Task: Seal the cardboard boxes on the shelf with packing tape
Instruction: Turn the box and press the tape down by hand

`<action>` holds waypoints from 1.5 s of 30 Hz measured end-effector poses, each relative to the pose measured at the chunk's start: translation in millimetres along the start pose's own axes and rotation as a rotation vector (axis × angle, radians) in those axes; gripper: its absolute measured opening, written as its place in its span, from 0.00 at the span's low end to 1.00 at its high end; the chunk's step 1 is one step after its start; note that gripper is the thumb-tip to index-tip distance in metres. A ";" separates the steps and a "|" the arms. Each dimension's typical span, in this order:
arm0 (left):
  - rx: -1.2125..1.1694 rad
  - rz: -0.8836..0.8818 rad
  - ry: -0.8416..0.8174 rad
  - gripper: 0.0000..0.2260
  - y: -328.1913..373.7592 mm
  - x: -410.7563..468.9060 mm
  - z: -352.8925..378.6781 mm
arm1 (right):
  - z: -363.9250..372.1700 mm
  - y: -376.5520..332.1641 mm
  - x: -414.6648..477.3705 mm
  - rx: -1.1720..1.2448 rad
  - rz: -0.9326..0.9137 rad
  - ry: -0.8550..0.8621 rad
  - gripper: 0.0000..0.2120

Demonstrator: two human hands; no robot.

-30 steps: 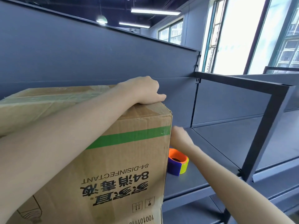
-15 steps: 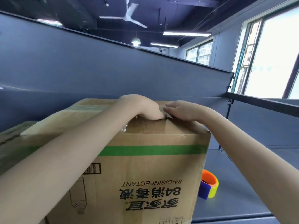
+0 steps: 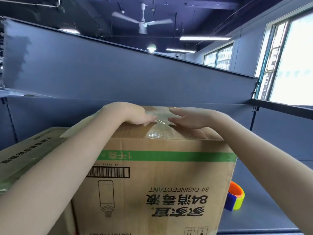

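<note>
A brown cardboard box [image 3: 157,192] with a green stripe and upside-down "84-DISINFECTANT" print stands on the grey shelf [image 3: 264,209]. A strip of clear packing tape [image 3: 157,131] runs along its top seam and folds over the near edge. My left hand [image 3: 133,116] lies palm down on the box top, left of the tape, fingertips on it. My right hand [image 3: 188,119] presses with straight fingers on the top from the right, fingertips at the tape. A colourful tape dispenser [image 3: 234,197], orange, purple and yellow, sits on the shelf just right of the box.
A second cardboard box [image 3: 25,160] with taped top lies to the left, partly behind my left forearm. The shelf's grey back panel [image 3: 118,78] rises behind. A dark metal shelf frame [image 3: 279,107] runs at the right, with windows beyond.
My right hand left the tape dispenser on the shelf and came up onto the box top. Both hands now press the tape by the seam. The view has tilted upward.
</note>
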State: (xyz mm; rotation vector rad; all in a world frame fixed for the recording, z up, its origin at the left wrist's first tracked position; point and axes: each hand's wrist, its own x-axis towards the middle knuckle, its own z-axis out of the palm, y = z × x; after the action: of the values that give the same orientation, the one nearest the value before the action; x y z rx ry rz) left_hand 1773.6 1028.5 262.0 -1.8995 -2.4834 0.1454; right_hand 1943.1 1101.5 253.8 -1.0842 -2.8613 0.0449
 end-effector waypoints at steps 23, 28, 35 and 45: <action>-0.174 -0.124 0.124 0.23 -66.5 -32.5 23.4 | 19.7 -77.4 -12.6 -0.004 -0.247 0.160 0.37; -0.170 -0.119 0.130 0.22 -72.9 -42.7 22.0 | 29.2 -86.6 -18.2 -0.206 -0.338 0.248 0.43; -0.225 -0.044 0.153 0.20 -63.9 -68.9 16.2 | 11.3 -43.1 -30.2 -0.088 -0.415 0.201 0.39; -0.656 0.177 0.156 0.23 -60.0 -99.4 0.3 | 5.1 9.2 -30.7 0.132 0.024 0.565 0.51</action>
State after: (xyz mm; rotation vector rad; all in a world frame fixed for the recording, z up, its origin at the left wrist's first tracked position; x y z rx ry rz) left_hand 1742.0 917.1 271.2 -2.2169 -2.4331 -0.8849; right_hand 1971.7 1088.0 246.2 -0.9241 -2.3072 -0.0613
